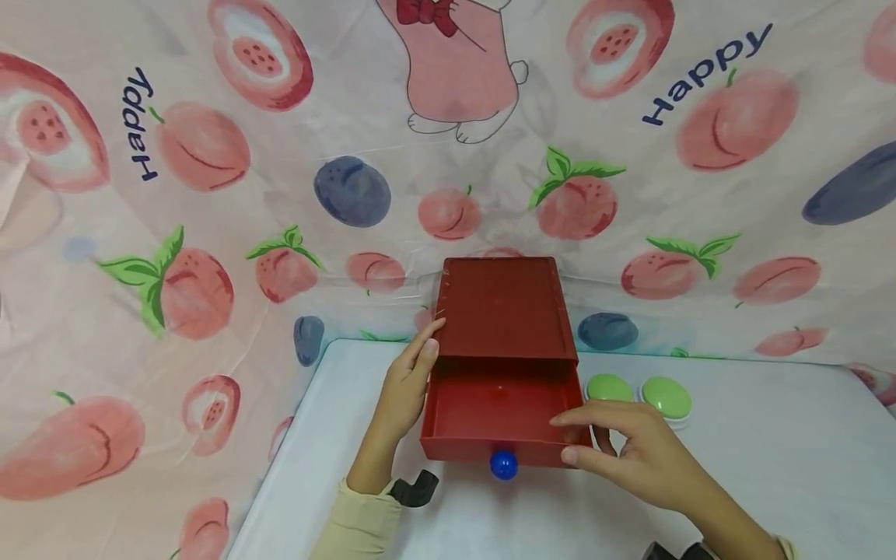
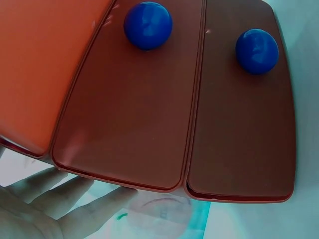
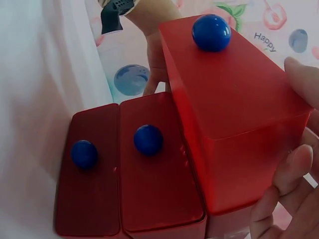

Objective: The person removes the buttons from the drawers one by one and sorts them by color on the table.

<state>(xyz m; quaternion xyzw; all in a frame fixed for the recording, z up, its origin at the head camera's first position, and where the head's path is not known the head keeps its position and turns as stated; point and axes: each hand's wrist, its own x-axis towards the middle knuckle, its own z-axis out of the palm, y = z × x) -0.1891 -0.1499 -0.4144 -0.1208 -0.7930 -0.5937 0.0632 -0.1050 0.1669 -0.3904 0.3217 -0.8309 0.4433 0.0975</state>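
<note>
A red drawer cabinet (image 1: 500, 307) with three stacked drawers stands on the table. Its top drawer (image 1: 483, 412) is pulled out, and no object shows inside. Blue ball knobs (image 1: 504, 465) sit on the drawer fronts; the middle knob (image 2: 148, 26) and bottom knob (image 2: 257, 51) belong to closed drawers. My left hand (image 1: 406, 389) rests along the cabinet's left side, fingers extended. At the drawer's front right corner, my right hand (image 1: 640, 451) holds on, thumb at the front and index finger over the side wall. In the right wrist view, its other fingers (image 3: 294, 167) curl by that wall.
Two round green-topped objects (image 1: 666, 397) sit on the table right of the cabinet, partly behind my right hand. The white tabletop (image 1: 770, 451) runs on to the right. A fruit-printed cloth (image 1: 448, 179) hangs close behind the cabinet. Black wrist mounts (image 1: 414, 490) show on my forearms.
</note>
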